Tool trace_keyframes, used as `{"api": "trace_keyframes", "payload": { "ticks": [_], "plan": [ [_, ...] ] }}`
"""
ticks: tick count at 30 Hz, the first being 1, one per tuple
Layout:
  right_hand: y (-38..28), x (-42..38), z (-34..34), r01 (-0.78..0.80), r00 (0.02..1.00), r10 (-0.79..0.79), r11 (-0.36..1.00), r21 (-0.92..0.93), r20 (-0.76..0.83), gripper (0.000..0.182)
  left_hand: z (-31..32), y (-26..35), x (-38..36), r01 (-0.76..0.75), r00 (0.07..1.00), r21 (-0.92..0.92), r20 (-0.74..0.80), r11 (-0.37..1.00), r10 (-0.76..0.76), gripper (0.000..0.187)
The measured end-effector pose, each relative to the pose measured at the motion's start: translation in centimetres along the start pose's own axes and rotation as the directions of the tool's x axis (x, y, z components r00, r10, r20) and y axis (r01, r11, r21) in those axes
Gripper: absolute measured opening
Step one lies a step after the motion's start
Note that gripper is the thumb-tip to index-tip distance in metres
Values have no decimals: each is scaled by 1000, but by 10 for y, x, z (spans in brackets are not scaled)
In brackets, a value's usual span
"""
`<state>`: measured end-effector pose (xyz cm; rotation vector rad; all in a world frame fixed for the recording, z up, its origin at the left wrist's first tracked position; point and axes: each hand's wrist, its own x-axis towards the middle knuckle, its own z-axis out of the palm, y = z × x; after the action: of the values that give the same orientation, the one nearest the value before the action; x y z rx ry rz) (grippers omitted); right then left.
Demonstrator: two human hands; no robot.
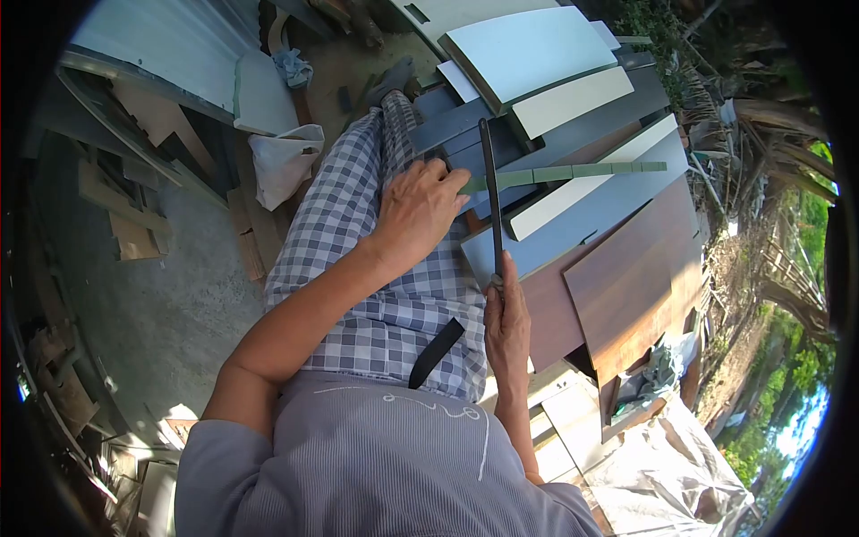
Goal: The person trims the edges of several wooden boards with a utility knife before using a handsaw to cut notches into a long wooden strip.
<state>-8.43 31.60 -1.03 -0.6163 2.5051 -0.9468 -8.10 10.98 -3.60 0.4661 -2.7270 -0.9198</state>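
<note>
My left hand is closed round the near end of a long green strip, which is marked off in segments and reaches out to the right over the boards. In my right hand is the handle of a long dark blade. The blade points away from me and crosses the strip just right of my left hand. Whether it touches the strip I cannot tell. Beneath both lie grey-blue boards beside my checked trousers.
White-topped panels and a narrow pale board lie at the upper right. Brown wooden sheets are to the right. A white bag and wood scraps are at the left. A black strap crosses my lap.
</note>
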Motion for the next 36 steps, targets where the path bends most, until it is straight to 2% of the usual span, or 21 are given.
{"api": "trace_keyframes", "payload": {
  "ticks": [24, 28, 36],
  "plan": [
    [-8, 12, 3, 3, 999, -7, 996, -89, -43, 51, 4, 7, -5, 36, 999, -32, 9, 999, -36, 33],
    [-3, 5, -1, -17, 999, 11, 991, -129, -49, 51, 11, 10, -10, -5, 1000, -16, -9, 1000, 5, 32],
    [-10, 15, 4, -8, 999, 5, 998, -66, -40, 50, 6, 4, -3, -15, 998, 12, -55, 1000, 15, 28]
  ]
}}
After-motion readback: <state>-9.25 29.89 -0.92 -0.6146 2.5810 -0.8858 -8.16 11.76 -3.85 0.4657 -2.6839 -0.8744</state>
